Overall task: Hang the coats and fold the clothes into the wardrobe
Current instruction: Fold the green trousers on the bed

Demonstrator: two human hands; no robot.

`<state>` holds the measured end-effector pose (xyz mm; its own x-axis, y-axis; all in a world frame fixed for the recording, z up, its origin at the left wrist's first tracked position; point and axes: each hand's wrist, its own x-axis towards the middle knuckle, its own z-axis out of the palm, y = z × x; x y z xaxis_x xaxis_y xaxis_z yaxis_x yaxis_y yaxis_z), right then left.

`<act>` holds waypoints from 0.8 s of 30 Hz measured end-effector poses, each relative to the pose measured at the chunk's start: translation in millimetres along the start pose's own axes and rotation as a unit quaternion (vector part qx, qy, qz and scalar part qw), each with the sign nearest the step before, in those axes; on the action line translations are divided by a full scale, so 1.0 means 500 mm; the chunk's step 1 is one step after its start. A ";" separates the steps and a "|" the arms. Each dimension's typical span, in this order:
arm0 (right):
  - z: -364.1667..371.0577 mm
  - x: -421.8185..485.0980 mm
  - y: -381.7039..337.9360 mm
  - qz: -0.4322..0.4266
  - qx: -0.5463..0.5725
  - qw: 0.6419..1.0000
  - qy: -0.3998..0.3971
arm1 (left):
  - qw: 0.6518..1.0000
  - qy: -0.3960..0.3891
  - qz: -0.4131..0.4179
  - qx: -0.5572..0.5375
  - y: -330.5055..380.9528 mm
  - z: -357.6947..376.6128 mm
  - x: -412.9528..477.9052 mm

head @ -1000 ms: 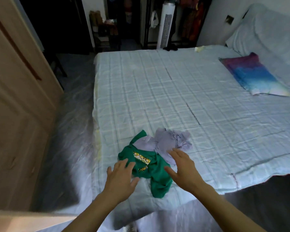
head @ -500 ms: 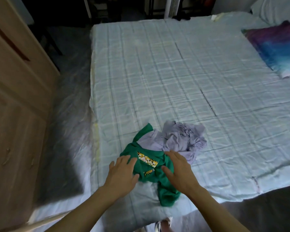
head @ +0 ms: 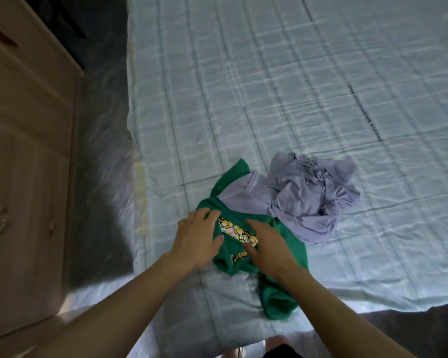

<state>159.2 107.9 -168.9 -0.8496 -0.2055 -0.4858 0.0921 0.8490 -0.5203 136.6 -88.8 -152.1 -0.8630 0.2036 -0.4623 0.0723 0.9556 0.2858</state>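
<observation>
We see a green shirt (head: 295, 246) lying crumpled on the near part of a bed (head: 243, 99), close to its front edge, and one end of the shirt hangs a little over this edge. The shirt has a yellow printed picture on it, which shows between the two hands. The left hand (head: 197, 239) rests on the left side of the shirt, with the fingers only a little bent and the thumb spread to the side; it lies on the cloth and does not grip it. The right hand (head: 269, 246) lies flat on the middle of the shirt, the fingers nearly straight and pointing toward the left hand, so this hand also holds nothing. Behind the shirt and to the right there is a pale purple garment (head: 308, 197) in a loose heap. Its near part lies over the upper part of the green shirt, and a thin cord shows in its folds. The bed is covered with a light bluish sheet with a pattern of squares. On the left stands a wooden wardrobe (head: 29, 151) with its doors closed, and between it and the bed there is a strip of dark floor (head: 101, 151).
</observation>
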 end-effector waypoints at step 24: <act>-0.076 0.006 -0.051 -0.031 0.040 0.993 0.103 | 0.988 0.125 -0.062 -0.070 -0.036 -0.014 -0.064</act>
<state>134.7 104.2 -130.5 -0.9421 -0.1457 -0.3019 0.0702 0.7948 -0.6028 159.3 -114.2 -136.7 -0.9588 0.0110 -0.2838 -0.0963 0.9274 0.3615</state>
